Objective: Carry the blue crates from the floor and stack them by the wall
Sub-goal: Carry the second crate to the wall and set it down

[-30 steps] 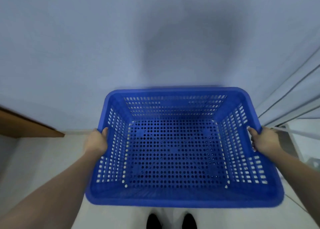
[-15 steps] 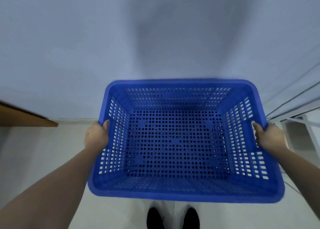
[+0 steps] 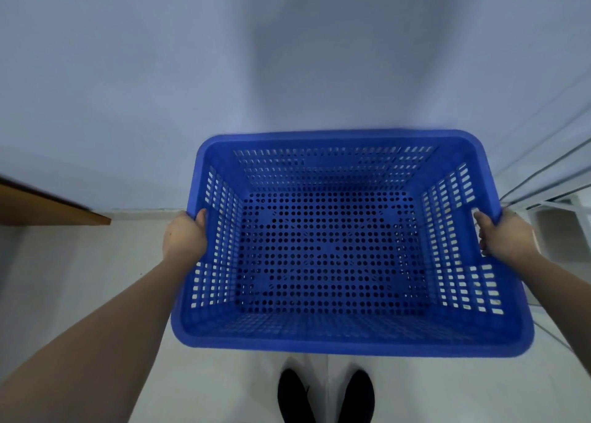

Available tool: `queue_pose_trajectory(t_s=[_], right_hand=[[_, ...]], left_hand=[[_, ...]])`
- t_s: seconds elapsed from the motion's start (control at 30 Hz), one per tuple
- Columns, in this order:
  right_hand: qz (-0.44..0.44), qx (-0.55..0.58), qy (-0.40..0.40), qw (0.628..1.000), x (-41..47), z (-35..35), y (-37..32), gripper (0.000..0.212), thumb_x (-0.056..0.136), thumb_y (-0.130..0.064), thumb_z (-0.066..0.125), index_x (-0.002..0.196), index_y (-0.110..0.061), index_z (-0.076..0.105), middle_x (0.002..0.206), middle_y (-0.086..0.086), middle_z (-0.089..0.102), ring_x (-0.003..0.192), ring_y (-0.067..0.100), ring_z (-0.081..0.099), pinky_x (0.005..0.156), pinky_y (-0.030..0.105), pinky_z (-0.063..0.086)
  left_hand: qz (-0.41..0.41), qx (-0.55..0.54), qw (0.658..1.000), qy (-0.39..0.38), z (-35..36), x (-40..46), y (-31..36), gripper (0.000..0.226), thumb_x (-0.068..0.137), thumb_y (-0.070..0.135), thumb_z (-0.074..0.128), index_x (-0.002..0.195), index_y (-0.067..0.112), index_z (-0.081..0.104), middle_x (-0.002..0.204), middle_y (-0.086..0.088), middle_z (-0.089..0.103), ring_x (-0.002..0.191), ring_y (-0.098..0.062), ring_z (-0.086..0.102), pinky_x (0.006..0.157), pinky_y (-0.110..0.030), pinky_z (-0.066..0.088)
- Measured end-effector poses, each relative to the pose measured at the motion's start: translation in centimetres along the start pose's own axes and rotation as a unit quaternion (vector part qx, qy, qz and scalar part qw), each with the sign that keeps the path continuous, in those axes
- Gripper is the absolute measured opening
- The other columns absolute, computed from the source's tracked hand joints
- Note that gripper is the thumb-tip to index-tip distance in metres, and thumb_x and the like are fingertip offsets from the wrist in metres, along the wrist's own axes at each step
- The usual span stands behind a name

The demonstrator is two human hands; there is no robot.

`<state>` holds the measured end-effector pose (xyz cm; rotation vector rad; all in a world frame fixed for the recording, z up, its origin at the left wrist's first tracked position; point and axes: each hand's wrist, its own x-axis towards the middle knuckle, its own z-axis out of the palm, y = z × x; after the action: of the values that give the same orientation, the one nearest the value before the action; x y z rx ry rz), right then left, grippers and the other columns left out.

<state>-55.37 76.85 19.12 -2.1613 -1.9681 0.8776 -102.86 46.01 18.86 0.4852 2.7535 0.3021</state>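
I hold one empty blue perforated crate (image 3: 332,253) out in front of me, above the floor and close to the pale wall (image 3: 160,86). My left hand (image 3: 184,235) grips the crate's left rim, fingers curled over the edge. On the opposite side my right hand (image 3: 503,235) grips the right rim the same way. The crate's far edge sits near the wall. No other crate is in view.
A brown wooden edge (image 3: 48,208) juts in from the left at the wall's foot. A glass panel with a white frame (image 3: 556,198) stands at the right. The floor (image 3: 80,278) is pale tile, and my dark shoes (image 3: 326,394) show below the crate.
The crate has risen a little in view and come nearer the wall. The wooden edge on the left and the frame on the right have shifted slightly. Both hands keep their grip.
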Motion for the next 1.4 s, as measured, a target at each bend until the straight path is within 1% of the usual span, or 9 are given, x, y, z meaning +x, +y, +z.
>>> queue_pose_trajectory(t_s=[0.23,0.43,0.7,0.9,1.03,1.13,1.23,1.3,1.4], right_hand=[[0.001,-0.008,-0.002,1.0,-1.4,-0.3,0.1,0.04,0.098,-0.039,0.054,0.093,0.0,0.057,0.074,0.023,0.068,0.063,0.035,0.067,0.068,0.044,0.054],[0.001,-0.019,0.027,0.999,1.2,0.3,0.0,0.052,0.092,-0.058,0.051,0.095,-0.006,0.056,0.084,0.021,0.067,0.072,0.038,0.067,0.07,0.049,0.058],[0.013,0.013,0.02,1.0,0.2,0.3,0.3,0.046,0.094,-0.051,0.054,0.101,-0.006,0.056,0.083,0.019,0.067,0.068,0.037,0.068,0.071,0.052,0.059],[-0.002,-0.021,0.025,0.999,-0.4,0.6,0.4,0.046,0.096,-0.049,0.052,0.102,-0.003,0.056,0.088,0.021,0.067,0.075,0.038,0.066,0.067,0.043,0.054],[-0.01,-0.029,0.033,0.999,0.5,0.5,0.3,0.045,0.096,-0.046,0.053,0.095,-0.002,0.056,0.088,0.025,0.067,0.075,0.038,0.064,0.065,0.038,0.048],[-0.021,-0.036,0.04,0.998,0.4,0.5,0.3,0.044,0.097,-0.044,0.053,0.093,-0.001,0.056,0.087,0.025,0.065,0.074,0.036,0.06,0.066,0.037,0.043],[-0.029,-0.025,0.047,0.998,0.7,0.6,0.7,0.05,0.095,-0.049,0.051,0.091,0.0,0.057,0.083,0.024,0.066,0.075,0.039,0.062,0.068,0.042,0.05],[-0.025,-0.018,0.048,0.998,0.9,0.9,1.1,0.052,0.093,-0.053,0.049,0.089,-0.002,0.056,0.079,0.023,0.067,0.072,0.04,0.064,0.07,0.047,0.055],[-0.027,-0.02,0.048,0.998,1.0,1.1,1.2,0.051,0.092,-0.054,0.049,0.09,-0.003,0.057,0.079,0.021,0.068,0.071,0.039,0.065,0.071,0.049,0.056]], left_hand=[[-0.013,-0.004,1.0,-0.001,0.4,-0.7,-0.2,0.051,0.102,0.052,0.04,0.089,0.004,0.051,0.079,-0.016,0.059,0.069,-0.032,0.055,0.065,-0.04,0.046],[-0.006,-0.01,1.0,0.015,0.3,0.3,0.8,0.043,0.103,0.049,0.04,0.094,0.007,0.047,0.084,-0.013,0.053,0.075,-0.032,0.051,0.068,-0.041,0.041],[-0.006,-0.019,1.0,0.019,0.2,-0.1,0.5,0.044,0.103,0.05,0.04,0.094,0.007,0.047,0.085,-0.013,0.053,0.076,-0.032,0.051,0.068,-0.041,0.041],[-0.013,-0.018,1.0,0.016,0.6,-0.6,-0.2,0.048,0.101,0.053,0.04,0.094,0.007,0.049,0.085,-0.015,0.06,0.074,-0.033,0.06,0.067,-0.045,0.051],[-0.007,-0.009,1.0,0.021,0.5,-0.5,0.4,0.046,0.103,0.049,0.041,0.092,0.005,0.047,0.081,-0.014,0.055,0.071,-0.031,0.053,0.064,-0.042,0.044],[-0.004,-0.003,1.0,0.025,0.3,-0.7,0.7,0.046,0.103,0.048,0.041,0.093,0.004,0.048,0.081,-0.015,0.054,0.071,-0.031,0.053,0.064,-0.042,0.044],[-0.007,-0.012,1.0,0.014,0.0,-0.5,0.9,0.05,0.102,0.052,0.04,0.098,0.003,0.051,0.09,-0.019,0.062,0.08,-0.037,0.061,0.072,-0.048,0.053],[-0.01,-0.012,1.0,0.011,-0.4,-0.4,1.2,0.054,0.101,0.053,0.04,0.103,0.002,0.054,0.095,-0.022,0.065,0.087,-0.041,0.064,0.078,-0.051,0.055],[-0.01,-0.019,1.0,0.016,-0.5,-0.5,1.3,0.053,0.101,0.054,0.04,0.103,0.003,0.054,0.096,-0.021,0.064,0.087,-0.04,0.063,0.078,-0.05,0.054]])
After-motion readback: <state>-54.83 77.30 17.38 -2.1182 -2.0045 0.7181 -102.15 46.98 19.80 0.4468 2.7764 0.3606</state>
